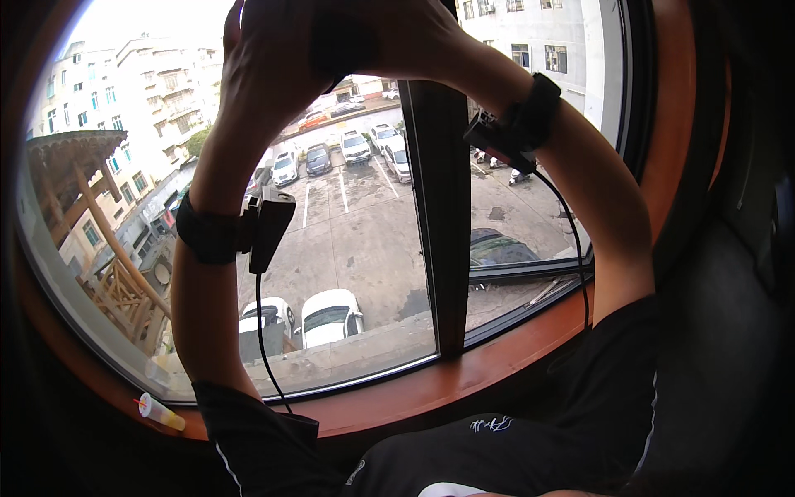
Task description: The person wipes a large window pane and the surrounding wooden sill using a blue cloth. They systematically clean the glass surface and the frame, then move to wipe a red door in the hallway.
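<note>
Both arms are raised in front of a window. My left hand (413, 37) and my right hand (273, 56) come close together at the top of the view, around a dark, blurred shape that I cannot identify. Their fingers are mostly cut off or in shadow, so a grip cannot be made out. Each wrist wears a black strap, one on the left wrist (539, 112) and one on the right (208, 230). A small device is fixed to each strap, and a black cable (259, 329) runs down from the one on the right wrist.
A reddish-brown window sill (397, 397) curves below the hands, with a lidded plastic drink cup (163, 412) and straw at its left end. A dark window frame post (444, 217) stands upright between the panes. Beyond the glass lie parked cars and buildings.
</note>
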Motion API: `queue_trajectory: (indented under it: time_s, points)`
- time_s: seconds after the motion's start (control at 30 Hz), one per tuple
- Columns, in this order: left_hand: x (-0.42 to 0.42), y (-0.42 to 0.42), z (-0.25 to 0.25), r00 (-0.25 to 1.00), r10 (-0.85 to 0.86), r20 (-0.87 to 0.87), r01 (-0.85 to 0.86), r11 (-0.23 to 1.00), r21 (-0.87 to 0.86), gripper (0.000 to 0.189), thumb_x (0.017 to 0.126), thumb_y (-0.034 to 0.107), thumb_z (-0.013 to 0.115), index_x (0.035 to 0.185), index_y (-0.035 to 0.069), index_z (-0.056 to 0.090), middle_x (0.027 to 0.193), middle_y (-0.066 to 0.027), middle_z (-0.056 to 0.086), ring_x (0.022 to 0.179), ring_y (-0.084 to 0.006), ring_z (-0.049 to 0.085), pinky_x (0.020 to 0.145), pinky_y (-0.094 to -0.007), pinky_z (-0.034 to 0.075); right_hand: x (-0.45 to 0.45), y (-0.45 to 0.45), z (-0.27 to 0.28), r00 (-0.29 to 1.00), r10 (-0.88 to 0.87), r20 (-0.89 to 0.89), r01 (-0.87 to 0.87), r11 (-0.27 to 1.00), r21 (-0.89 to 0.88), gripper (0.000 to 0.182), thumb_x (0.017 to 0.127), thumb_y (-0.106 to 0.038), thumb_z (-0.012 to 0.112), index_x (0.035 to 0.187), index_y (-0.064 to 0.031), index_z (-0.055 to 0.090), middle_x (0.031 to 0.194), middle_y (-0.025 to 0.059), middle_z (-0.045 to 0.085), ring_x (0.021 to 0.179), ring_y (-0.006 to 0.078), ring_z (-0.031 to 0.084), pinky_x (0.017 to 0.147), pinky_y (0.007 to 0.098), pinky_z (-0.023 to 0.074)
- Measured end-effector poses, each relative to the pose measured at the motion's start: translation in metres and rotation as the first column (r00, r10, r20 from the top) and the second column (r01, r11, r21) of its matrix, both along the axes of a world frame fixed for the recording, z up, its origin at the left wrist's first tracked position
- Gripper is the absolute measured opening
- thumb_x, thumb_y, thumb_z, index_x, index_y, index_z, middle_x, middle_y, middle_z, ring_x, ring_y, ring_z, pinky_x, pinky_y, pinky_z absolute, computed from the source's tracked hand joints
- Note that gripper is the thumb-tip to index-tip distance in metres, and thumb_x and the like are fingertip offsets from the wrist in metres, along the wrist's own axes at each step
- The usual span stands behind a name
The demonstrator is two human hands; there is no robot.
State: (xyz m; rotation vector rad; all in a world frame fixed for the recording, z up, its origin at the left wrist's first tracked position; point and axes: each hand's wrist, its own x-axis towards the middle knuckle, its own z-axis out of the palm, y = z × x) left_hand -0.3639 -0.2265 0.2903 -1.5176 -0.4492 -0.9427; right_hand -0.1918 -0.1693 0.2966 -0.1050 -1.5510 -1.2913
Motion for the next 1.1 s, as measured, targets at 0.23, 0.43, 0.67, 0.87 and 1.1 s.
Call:
queue_trajectory:
  time_s: [0.23,0.43,0.67,0.87,1.1]
  points:
    - [0.003,-0.008,-0.033,0.990,0.088,0.107,-0.076,0.991,-0.111,0.088,0.062,0.024,0.082,0.136,0.016,0.035,0.131,-0.0107,0.044,0.127,-0.0303,0.039,0.105,-0.0481,0.030,-0.003,-0.002,-0.035,0.995,-0.077,-0.063,0.065,0.983,-0.173,0.062,0.066,-0.052,0.073,0.121,-0.0312,0.053,0.123,0.0128,0.044,0.112,0.0321,0.049,0.093,0.0500,0.0383]
    - [0.001,-0.005,-0.014,0.986,0.101,0.136,-0.099,0.995,-0.023,0.090,0.062,0.030,0.083,0.136,0.013,0.036,0.132,-0.0105,0.045,0.126,-0.0276,0.042,0.103,-0.0465,0.029,-0.002,-0.002,0.001,0.996,-0.084,-0.011,0.084,0.996,-0.042,0.069,0.064,-0.052,0.075,0.124,-0.0264,0.053,0.119,0.0127,0.049,0.103,0.0273,0.057,0.092,0.0458,0.0438]
    - [0.000,-0.008,-0.009,0.991,0.043,0.126,-0.034,0.996,-0.077,0.085,0.062,0.027,0.082,0.134,0.015,0.039,0.128,-0.0104,0.050,0.123,-0.0295,0.045,0.103,-0.0472,0.033,-0.003,-0.006,-0.006,0.999,0.036,-0.030,-0.038,0.996,-0.077,0.063,0.063,-0.048,0.077,0.119,-0.0261,0.057,0.104,0.0132,0.057,0.086,0.0270,0.064,0.081,0.0418,0.0514]
    - [0.000,-0.006,-0.042,0.985,0.077,0.157,-0.066,0.995,-0.077,0.088,0.064,0.035,0.081,0.137,0.015,0.036,0.132,-0.0118,0.043,0.127,-0.0274,0.040,0.104,-0.0484,0.027,0.002,-0.002,-0.028,0.999,0.038,0.005,-0.037,0.997,-0.073,0.063,0.063,-0.049,0.078,0.118,-0.0284,0.058,0.114,0.0162,0.048,0.102,0.0296,0.058,0.092,0.0438,0.0450]
    - [-0.007,0.000,0.007,0.994,0.028,0.101,-0.025,0.999,-0.034,0.086,0.062,0.029,0.082,0.135,0.015,0.038,0.131,-0.0092,0.046,0.124,-0.0284,0.044,0.103,-0.0479,0.031,-0.004,-0.008,0.013,0.991,0.130,0.019,-0.128,0.988,-0.088,0.063,0.062,-0.044,0.077,0.119,-0.0259,0.056,0.120,0.0155,0.048,0.103,0.0302,0.055,0.092,0.0463,0.0436]
